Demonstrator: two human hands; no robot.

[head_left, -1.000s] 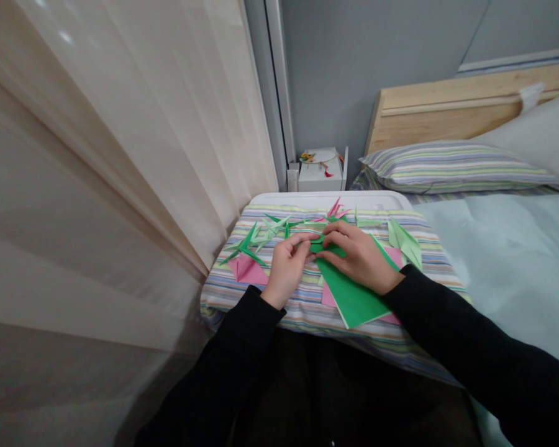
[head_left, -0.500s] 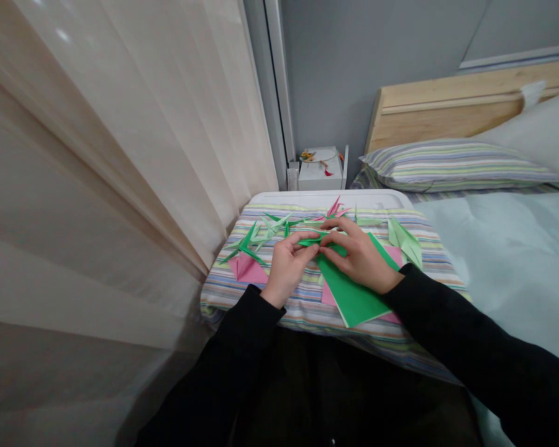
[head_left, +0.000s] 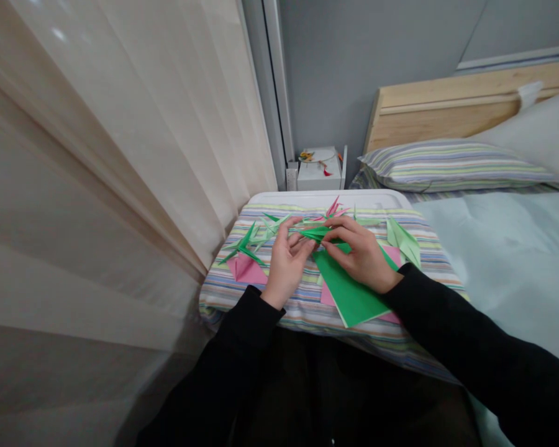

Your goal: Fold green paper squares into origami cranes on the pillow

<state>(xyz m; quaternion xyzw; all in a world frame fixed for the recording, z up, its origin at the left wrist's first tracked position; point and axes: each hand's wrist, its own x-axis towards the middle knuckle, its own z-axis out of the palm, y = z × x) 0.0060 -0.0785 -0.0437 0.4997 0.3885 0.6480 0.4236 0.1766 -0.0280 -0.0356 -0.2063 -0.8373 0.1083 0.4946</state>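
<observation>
A small folded green origami paper (head_left: 315,233), pointed at its left end, is held above the striped cloth. My right hand (head_left: 359,253) pinches its right part between thumb and fingers. At its left end is my left hand (head_left: 286,261), thumb against the lower edge and index finger raised; the exact contact is partly hidden. Beneath my right hand lies a stack of green paper sheets (head_left: 354,292), overlapping pink paper (head_left: 327,295). A dark green paper crane (head_left: 245,244) and a pink folded piece (head_left: 246,269) lie left of my left hand.
A striped cloth (head_left: 284,316) covers most of a white tabletop (head_left: 326,198). A pink crane (head_left: 334,210) lies at the back and a light green folded piece (head_left: 404,241) at the right. A curtain (head_left: 168,124) hangs left; a bed with a striped pillow (head_left: 461,164) stands right.
My left fingers have spread and the index finger has lifted away, so more of the folded green paper shows. My right hand has shifted slightly right, still pinching it.
</observation>
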